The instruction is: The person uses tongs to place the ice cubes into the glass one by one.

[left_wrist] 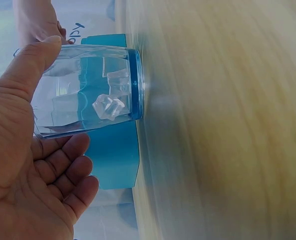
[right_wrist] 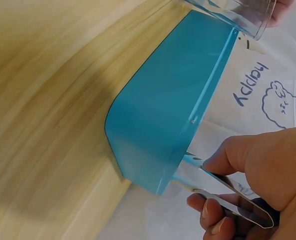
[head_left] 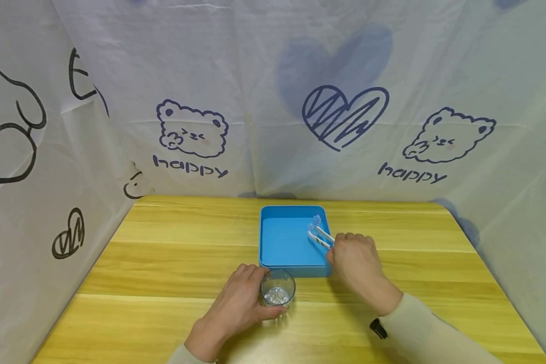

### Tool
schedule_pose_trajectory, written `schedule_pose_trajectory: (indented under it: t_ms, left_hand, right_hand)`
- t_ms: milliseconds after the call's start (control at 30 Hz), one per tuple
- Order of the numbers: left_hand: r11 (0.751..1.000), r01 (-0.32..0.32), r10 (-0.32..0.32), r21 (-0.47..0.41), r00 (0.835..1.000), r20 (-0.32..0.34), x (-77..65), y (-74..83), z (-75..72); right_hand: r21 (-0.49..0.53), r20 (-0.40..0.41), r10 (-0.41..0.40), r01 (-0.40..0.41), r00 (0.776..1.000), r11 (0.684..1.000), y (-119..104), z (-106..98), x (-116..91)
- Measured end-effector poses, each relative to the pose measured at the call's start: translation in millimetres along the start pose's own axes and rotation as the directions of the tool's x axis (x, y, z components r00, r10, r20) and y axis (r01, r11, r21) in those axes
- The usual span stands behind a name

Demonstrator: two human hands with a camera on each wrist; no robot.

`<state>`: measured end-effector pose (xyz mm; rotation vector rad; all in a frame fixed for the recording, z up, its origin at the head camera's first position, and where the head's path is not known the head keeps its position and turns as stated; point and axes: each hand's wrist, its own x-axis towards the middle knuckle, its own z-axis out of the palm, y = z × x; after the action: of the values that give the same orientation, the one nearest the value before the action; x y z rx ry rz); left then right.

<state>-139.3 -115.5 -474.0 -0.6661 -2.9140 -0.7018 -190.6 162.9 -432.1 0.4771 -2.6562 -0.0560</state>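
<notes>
My left hand [head_left: 236,302] grips a clear drinking glass [left_wrist: 68,102] round its side, thumb on one side and fingers on the other. The glass stands upright on the table, with several clear ice-like pieces [head_left: 276,296] at its bottom. In my right hand [head_left: 357,265] I pinch a pair of small metal tongs [right_wrist: 265,220] with white tips. Those tips reach over the right wall into a shallow blue box [head_left: 279,242]. Right by the tips are clear ice-like cubes [head_left: 317,220], near the box's right side; the right wrist view hides them behind the wall.
The wood-grain table [head_left: 177,237] spreads out on both sides of the box. Behind it and at the sides hang white printed cloths [head_left: 255,101]. The glass stands close in front of the box's near wall. A small black object [head_left: 378,328] shows by the right sleeve.
</notes>
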Motion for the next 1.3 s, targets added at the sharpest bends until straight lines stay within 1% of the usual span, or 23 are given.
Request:
schedule_pose_trajectory:
  t_ms: [100,267,433,633,967,1300]
  left_hand:
    - [1.0,0.001,-0.001,0.002,1.0,0.001,-0.3,0.2,-0.5]
    - [1.0,0.002,-0.002,-0.001,1.0,0.007,-0.6,0.9,-1.5]
    - [1.0,0.004,-0.004,-0.006,1.0,0.013,-0.5,0.8,-1.0]
    - [1.0,-0.002,0.002,-0.005,1.0,0.006,-0.5,0.5,-0.3]
    - [1.0,0.0,0.0,-0.008,1.0,0.008,-0.2,0.5,-0.4]
    - [1.0,0.005,-0.005,-0.019,1.0,0.01,-0.2,-0.2,-0.2]
  right_hand:
    - [-0.011,0.024,0.01,-0.01,1.0,1.0,-3,0,2]
    - [-0.013,0.04,0.017,-0.017,0.999,1.0,-6,2,5]
    - [0.013,0.074,0.03,-0.031,0.997,0.999,-7,5,5]
    - [0.052,0.104,0.047,-0.053,0.993,0.997,-7,10,3]
    - [0.065,0.089,0.044,-0.05,0.995,0.997,-5,13,0]
    - [0.089,0.084,0.036,-0.044,0.996,0.995,-4,13,-3]
